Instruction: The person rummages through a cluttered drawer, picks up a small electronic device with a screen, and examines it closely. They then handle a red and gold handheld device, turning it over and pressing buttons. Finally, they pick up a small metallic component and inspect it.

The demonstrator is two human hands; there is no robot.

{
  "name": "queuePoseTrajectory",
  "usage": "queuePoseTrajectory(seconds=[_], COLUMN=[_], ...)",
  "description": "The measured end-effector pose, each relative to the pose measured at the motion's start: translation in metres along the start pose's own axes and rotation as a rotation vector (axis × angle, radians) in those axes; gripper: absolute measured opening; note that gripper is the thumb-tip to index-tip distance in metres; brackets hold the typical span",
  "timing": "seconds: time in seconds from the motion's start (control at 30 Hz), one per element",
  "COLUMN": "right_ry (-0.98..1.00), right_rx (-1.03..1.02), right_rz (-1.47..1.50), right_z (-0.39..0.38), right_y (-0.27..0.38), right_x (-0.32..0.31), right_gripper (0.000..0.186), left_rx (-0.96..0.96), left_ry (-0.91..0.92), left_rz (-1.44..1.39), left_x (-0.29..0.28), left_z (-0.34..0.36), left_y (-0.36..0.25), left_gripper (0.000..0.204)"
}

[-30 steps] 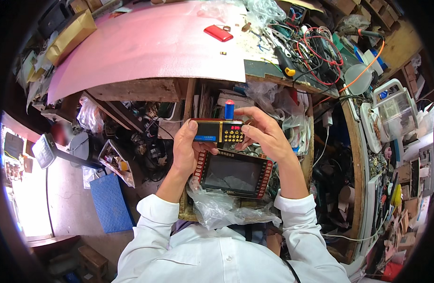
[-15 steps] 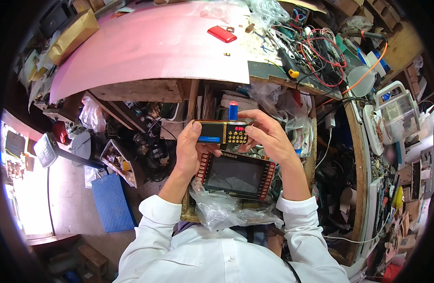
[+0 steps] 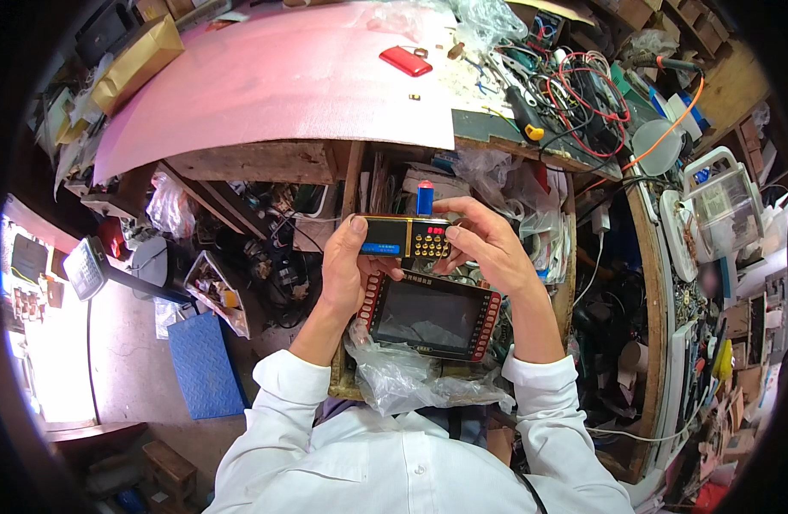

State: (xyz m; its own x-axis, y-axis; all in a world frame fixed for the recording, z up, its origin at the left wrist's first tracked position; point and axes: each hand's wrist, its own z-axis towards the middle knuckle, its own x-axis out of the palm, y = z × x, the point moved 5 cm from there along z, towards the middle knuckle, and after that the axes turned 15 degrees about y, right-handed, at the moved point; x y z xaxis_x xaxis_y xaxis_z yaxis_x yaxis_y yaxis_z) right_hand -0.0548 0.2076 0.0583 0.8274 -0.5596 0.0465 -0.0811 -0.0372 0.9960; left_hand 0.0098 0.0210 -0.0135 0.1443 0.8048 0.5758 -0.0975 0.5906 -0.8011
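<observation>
A small black-and-gold player with a lit red display and gold keys is held up level between both hands. A blue stick with a red top stands upright from its upper edge. My left hand grips the left end, thumb on the front. My right hand holds the right end, thumb by the keys and index finger reaching behind beside the stick. Below lies a red-rimmed screen device on crumpled clear plastic in an open, crowded drawer.
A pink-covered worktop holds a red case. Cables, a screwdriver and tools crowd its right end. A clear-lidded container is at right, a blue board on the floor at lower left, with cluttered shelves around.
Both hands and the player have shifted slightly to the right since a second ago. The grip looks much the same.
</observation>
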Motion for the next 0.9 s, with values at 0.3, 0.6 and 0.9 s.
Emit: queuePoseTrajectory(seconds=[0.3, 0.6, 0.9], right_ry=[0.071, 0.078, 0.031], right_rx=[-0.045, -0.039, 0.004], right_rz=[0.014, 0.02, -0.029], right_z=[-0.0022, -0.0012, 0.0016], right_y=[-0.0003, -0.0007, -0.0067], right_x=[0.0, 0.001, -0.0008], right_gripper=[0.045, 0.054, 0.054], left_rx=[-0.016, 0.001, 0.013], left_ry=[-0.03, -0.006, 0.004], left_rz=[-0.065, -0.05, -0.037], left_x=[-0.0025, 0.0023, 0.0021], left_z=[-0.0025, -0.0039, -0.004], left_y=[0.0034, -0.0027, -0.0026], left_gripper=[0.057, 0.061, 0.06])
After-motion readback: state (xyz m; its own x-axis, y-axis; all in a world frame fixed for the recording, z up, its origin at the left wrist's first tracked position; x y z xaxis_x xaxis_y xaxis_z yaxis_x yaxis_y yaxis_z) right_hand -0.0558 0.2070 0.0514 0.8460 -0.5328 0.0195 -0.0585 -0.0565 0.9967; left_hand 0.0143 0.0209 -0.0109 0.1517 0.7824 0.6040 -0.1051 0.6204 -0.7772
